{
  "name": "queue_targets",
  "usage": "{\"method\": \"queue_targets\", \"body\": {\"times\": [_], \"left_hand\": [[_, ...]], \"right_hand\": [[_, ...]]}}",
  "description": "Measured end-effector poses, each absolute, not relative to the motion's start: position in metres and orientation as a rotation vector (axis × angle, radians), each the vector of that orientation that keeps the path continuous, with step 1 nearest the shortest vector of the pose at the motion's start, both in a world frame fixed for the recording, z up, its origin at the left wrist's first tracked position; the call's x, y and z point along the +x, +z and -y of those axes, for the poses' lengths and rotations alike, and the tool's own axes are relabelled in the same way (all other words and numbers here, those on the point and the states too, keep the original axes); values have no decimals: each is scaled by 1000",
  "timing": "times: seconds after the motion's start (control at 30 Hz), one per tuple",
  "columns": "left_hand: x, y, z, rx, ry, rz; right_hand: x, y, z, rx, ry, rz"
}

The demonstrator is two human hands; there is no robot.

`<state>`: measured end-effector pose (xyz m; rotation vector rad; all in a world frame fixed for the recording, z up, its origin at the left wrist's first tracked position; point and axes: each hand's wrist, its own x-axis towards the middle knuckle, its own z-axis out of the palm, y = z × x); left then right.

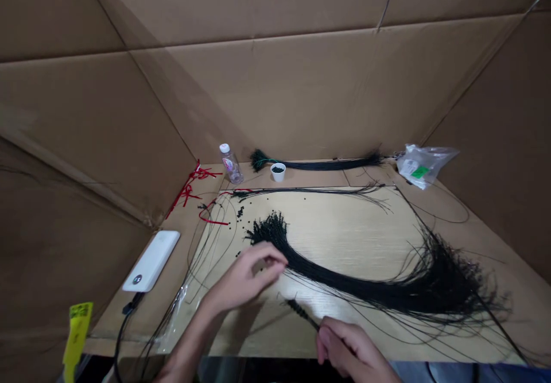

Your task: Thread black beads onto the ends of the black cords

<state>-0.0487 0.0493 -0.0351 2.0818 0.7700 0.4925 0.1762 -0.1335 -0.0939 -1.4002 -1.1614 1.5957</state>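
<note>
My right hand (344, 345) is closed round a thin bundle of black cords (301, 312) near the front edge of the board. The bundle's knobbly end sticks out up and to the left. My left hand (258, 271) hovers left of it, thumb and index tips brought together in a pinch; anything between them is too fine to make out. Just beyond lies a large bundle of black cords (344, 279), its knobbly ends bunched at the left and its loose ends fanned out at the right.
Small black beads (240, 213) lie scattered near a red ribbon (213, 220). At the back are a white cup (278, 172) of dark beads, a plastic bottle (231, 165), another cord bundle (318, 165) and a clear bag (424, 165). A white power bank (151, 259) is left; cardboard walls surround the board.
</note>
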Motion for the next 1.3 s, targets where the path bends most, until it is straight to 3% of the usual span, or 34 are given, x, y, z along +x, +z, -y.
{"method": "queue_targets", "body": {"times": [0.1,0.47,0.67,0.97,1.17,1.3], "left_hand": [[-25,-47,-97,2578,371,-844],[13,-62,-165,2946,50,-544],[2,-44,-152,3013,160,-582],[-30,28,-68,2738,590,-613],[-55,33,-37,2724,684,-777],[-56,33,-28,2595,662,-728]], "right_hand": [[185,-83,121,-1351,1573,980],[198,-74,95,-1196,1523,680],[206,-46,79,-1318,1381,826],[183,-26,33,-1329,708,1389],[161,-24,37,-1191,1234,1400],[160,-22,46,-1225,1176,1484]]}}
